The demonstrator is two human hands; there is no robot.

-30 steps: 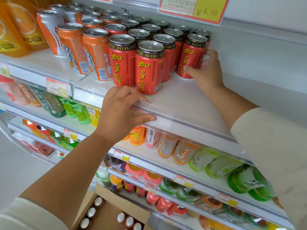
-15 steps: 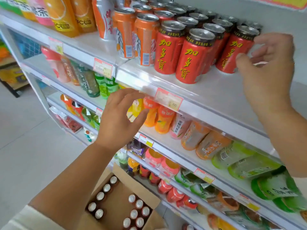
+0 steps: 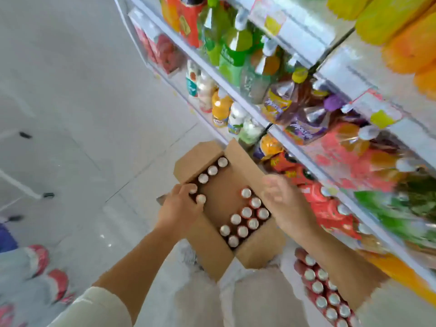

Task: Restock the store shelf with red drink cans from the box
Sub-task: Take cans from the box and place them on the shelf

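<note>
Left-hand fingers (image 3: 182, 191) lay bent against the tops of the two nearest cans in the left row of red drink cans (image 3: 203, 178). Could not tell whether they gripped a can or only touched. Left hand (image 3: 179, 206) was over the box's left edge, forearm bare, pale sleeve pushed up.

Right-hand fingers (image 3: 271, 185) were loosely spread and motion-blurred, holding nothing. Right hand (image 3: 280, 199) hung above the box's right side, just over the right cluster of cans (image 3: 246, 212).

Cardboard box (image 3: 219, 187) sat open on the tiled floor (image 3: 70, 90), flaps out. It held one row of cans along the left wall and a cluster at the right, with bare cardboard between them.

A second pack of red cans (image 3: 325, 293) lay beside the box, under the right forearm. Store shelf (image 3: 304, 159) rose just right of the box, its tiers filled with bottled drinks (image 3: 232, 55).
</note>
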